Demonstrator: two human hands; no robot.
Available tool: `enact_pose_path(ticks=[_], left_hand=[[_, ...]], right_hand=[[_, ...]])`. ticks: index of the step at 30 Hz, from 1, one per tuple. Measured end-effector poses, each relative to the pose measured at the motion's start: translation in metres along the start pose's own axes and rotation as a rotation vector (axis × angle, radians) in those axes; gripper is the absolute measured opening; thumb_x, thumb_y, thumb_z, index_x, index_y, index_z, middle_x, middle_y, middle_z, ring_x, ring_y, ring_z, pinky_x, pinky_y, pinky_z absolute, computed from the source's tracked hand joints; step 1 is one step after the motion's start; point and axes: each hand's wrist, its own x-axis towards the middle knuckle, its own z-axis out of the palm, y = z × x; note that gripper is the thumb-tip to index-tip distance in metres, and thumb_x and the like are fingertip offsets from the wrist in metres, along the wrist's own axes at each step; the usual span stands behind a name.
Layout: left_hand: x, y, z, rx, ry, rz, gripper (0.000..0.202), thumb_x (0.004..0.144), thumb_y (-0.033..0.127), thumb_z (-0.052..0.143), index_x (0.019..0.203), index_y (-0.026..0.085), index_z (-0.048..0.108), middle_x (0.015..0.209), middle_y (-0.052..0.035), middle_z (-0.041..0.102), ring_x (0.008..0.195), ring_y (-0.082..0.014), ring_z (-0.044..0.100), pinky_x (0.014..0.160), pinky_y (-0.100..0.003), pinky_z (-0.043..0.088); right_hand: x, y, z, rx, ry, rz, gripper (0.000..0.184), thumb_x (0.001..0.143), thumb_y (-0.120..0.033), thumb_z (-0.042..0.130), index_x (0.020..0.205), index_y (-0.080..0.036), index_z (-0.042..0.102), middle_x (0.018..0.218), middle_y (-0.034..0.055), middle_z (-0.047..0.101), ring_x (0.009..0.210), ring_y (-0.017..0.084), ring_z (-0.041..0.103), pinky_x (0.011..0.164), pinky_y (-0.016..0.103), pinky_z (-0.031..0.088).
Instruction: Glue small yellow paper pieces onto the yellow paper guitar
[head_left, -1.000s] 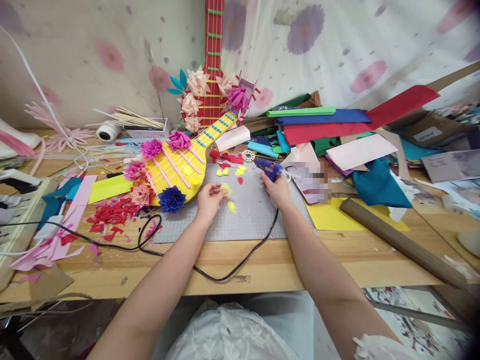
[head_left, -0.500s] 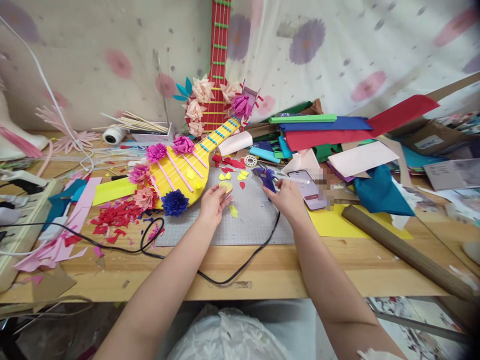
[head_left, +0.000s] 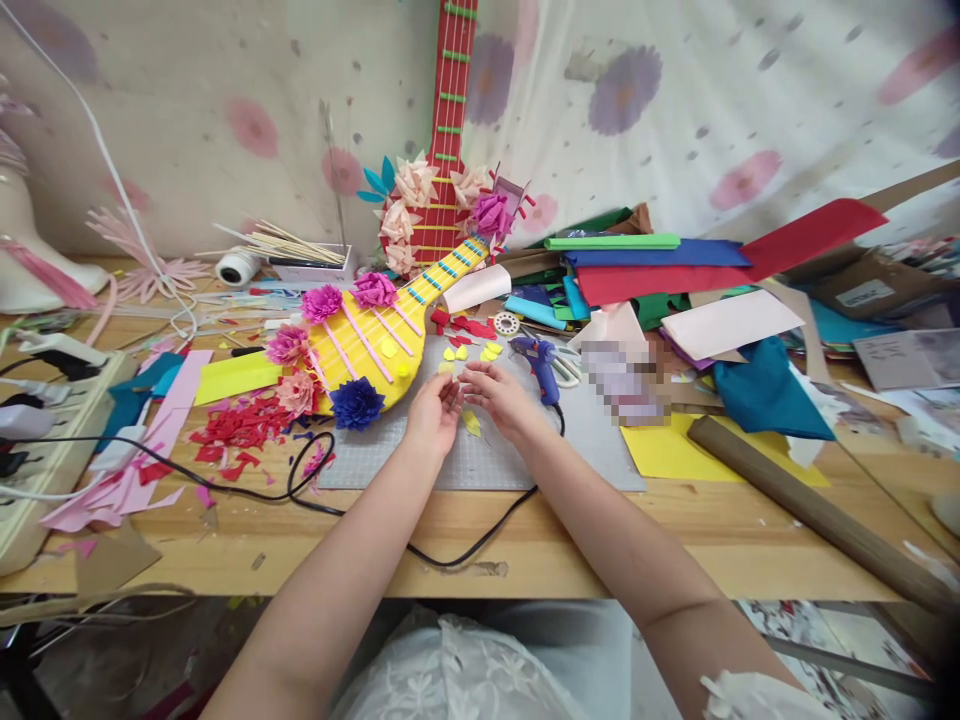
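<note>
My left hand is over the grey cutting mat, its fingers pinched on a small yellow paper petal. My right hand has come in beside it, with fingers stretched out and their tips meeting the left fingertips at the petal. The blue glue gun lies on the mat just right of my right hand, with nobody holding it. Another yellow petal lies on the mat between my wrists. The yellow paper guitar, trimmed with paper flowers, lies just left of my left hand.
A black cord loops across the wooden table edge. Red paper scraps lie left. Stacked coloured sheets, a brown roll and a phone lie right. A red paper guitar leans on the wall. A power strip is far left.
My right hand set the glue gun down on the mat and moved left to meet my left hand. The left hand kept hold of the yellow petal.
</note>
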Motion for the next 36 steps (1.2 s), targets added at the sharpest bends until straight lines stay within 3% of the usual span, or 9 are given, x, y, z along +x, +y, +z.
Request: enact_pose_path(ticks=[4, 10, 19, 23, 27, 32, 36], left_hand=[[-0.001, 0.003, -0.001, -0.014, -0.012, -0.013, 0.012, 0.076, 0.007, 0.054, 0.065, 0.014, 0.054, 0.058, 0.0022, 0.054, 0.052, -0.0039, 0.053, 0.051, -0.014, 0.043], [-0.002, 0.007, -0.004, -0.042, -0.001, -0.047, 0.011, 0.076, 0.007, 0.054, 0.068, 0.015, 0.055, 0.060, 0.0016, 0.054, 0.053, -0.0049, 0.054, 0.049, -0.014, 0.044], [0.002, 0.008, -0.008, -0.040, 0.014, -0.061, 0.010, 0.076, 0.010, 0.056, 0.067, 0.014, 0.054, 0.056, 0.0028, 0.049, 0.047, -0.0042, 0.049, 0.044, -0.013, 0.039], [0.000, 0.007, -0.009, -0.038, 0.020, -0.084, 0.008, 0.076, 0.010, 0.055, 0.068, 0.013, 0.056, 0.057, 0.0022, 0.051, 0.049, -0.0043, 0.050, 0.046, -0.013, 0.040], [-0.002, 0.004, -0.013, -0.011, 0.009, -0.071, 0.006, 0.075, 0.012, 0.056, 0.069, 0.013, 0.057, 0.060, 0.0016, 0.052, 0.051, -0.0046, 0.052, 0.048, -0.014, 0.041], [-0.013, 0.011, -0.027, 0.227, -0.068, 0.120, 0.008, 0.067, 0.011, 0.059, 0.074, 0.014, 0.062, 0.063, 0.0012, 0.056, 0.054, -0.0057, 0.052, 0.049, -0.016, 0.040], [-0.034, 0.045, -0.035, 0.650, -0.222, 0.282, 0.020, 0.056, 0.003, 0.063, 0.071, 0.015, 0.065, 0.067, -0.0003, 0.060, 0.057, -0.0078, 0.051, 0.045, -0.016, 0.035]], right_hand=[[0.001, -0.003, 0.009, 0.078, 0.064, 0.039, 0.031, 0.062, -0.011, 0.066, 0.087, -0.017, 0.049, 0.063, -0.0037, 0.060, 0.058, 0.007, 0.057, 0.061, 0.021, 0.046], [0.003, 0.001, 0.015, 0.135, 0.086, 0.023, 0.027, 0.066, -0.007, 0.062, 0.084, -0.018, 0.046, 0.061, -0.0042, 0.058, 0.055, 0.009, 0.057, 0.056, 0.021, 0.046], [-0.001, -0.001, 0.017, 0.224, -0.034, 0.259, 0.006, 0.077, -0.008, 0.052, 0.077, -0.014, 0.052, 0.066, 0.0040, 0.064, 0.060, 0.010, 0.061, 0.056, 0.020, 0.047], [-0.001, -0.001, 0.020, 0.204, 0.058, 0.190, 0.018, 0.072, -0.004, 0.056, 0.080, -0.017, 0.047, 0.057, -0.0030, 0.059, 0.053, 0.008, 0.058, 0.052, 0.018, 0.045], [0.000, 0.002, 0.023, 0.121, 0.113, 0.001, 0.028, 0.068, -0.004, 0.057, 0.085, -0.020, 0.041, 0.061, -0.0061, 0.058, 0.056, 0.008, 0.060, 0.059, 0.021, 0.049], [0.002, 0.000, 0.022, -0.020, 0.059, -0.120, 0.033, 0.064, -0.008, 0.058, 0.087, -0.021, 0.039, 0.065, -0.0073, 0.055, 0.060, 0.010, 0.062, 0.062, 0.025, 0.051], [0.007, -0.006, 0.024, -0.072, 0.020, -0.072, 0.030, 0.064, -0.005, 0.055, 0.084, -0.021, 0.039, 0.062, -0.0071, 0.053, 0.058, 0.011, 0.062, 0.057, 0.025, 0.053]])
